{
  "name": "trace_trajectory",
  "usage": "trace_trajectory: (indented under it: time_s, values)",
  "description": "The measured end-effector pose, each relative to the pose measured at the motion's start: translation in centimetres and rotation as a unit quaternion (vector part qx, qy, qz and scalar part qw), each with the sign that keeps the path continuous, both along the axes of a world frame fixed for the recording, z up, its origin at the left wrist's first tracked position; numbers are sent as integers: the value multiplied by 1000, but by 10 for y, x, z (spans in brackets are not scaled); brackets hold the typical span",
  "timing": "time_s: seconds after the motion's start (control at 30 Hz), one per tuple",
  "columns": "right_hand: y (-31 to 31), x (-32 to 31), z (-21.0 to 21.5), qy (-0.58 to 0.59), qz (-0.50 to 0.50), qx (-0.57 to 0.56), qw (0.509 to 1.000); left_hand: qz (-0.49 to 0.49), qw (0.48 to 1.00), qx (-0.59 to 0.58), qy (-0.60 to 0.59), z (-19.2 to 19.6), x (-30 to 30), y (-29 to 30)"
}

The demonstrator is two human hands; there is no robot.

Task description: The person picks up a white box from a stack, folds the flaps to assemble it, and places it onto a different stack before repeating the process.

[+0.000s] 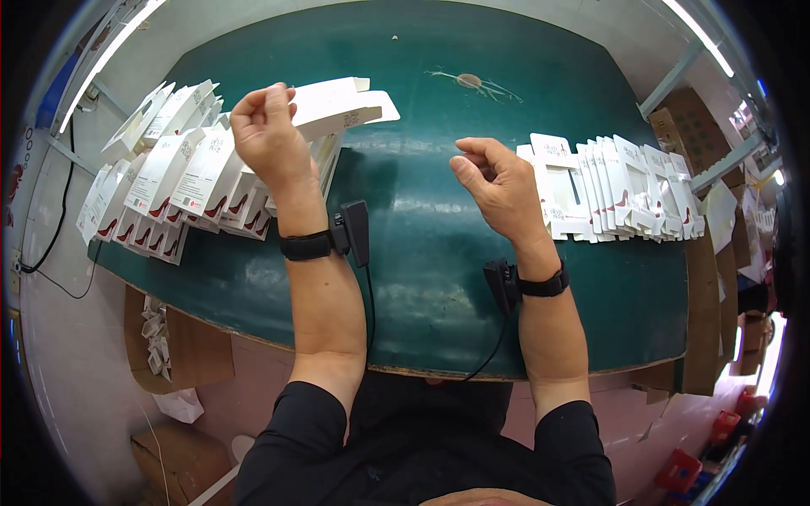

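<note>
The left hand [268, 135] is raised over the left side of the green surface [439, 253], fingers pinched on one end of a white carton [337, 105]. The carton is partly erected, its open flaps pointing right, and it is held clear of the surface above the left stack [169, 190] of flat white packs. The right hand [498, 185] hangs over the middle of the surface, fingers loosely curled and holding nothing, just left of the right row [616, 190] of die-cut inserts standing on edge.

Procedure, as judged from this position:

1. Keep the left pinch on the closed end only, so the carton mouth stays square.
2. Take one insert from the near end of the right row (the cards overlap, so separate the front card with the thumb before lifting).
3. Align the insert with the carton mouth before pushing; a skewed entry is likely to crease the flaps.
4. Avoid brushing the left stack with the forearm.
</note>
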State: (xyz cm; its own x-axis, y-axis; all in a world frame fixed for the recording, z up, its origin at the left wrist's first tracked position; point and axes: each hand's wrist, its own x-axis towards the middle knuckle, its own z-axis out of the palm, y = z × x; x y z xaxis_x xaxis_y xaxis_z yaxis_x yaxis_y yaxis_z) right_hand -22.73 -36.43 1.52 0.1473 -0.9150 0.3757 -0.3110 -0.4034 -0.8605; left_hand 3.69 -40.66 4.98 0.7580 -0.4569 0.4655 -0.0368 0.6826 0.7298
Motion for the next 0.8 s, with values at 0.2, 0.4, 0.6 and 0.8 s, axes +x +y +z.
trace_trajectory:
  time_s: [0.2,0.4,0.6,0.8]
  values:
    - [1,2,0,5,4,5,1000,-138,988,20,-69,-7,-13,-5]
    - [1,3,1,6,10,-2,1000,-199,969,72,-125,-11,-12,-6]
    - [1,2,1,6,7,-5,1000,-236,956,92,-150,-13,-18,-7]
    - [2,3,2,2,10,-4,1000,-288,935,114,-172,-14,-18,-4]
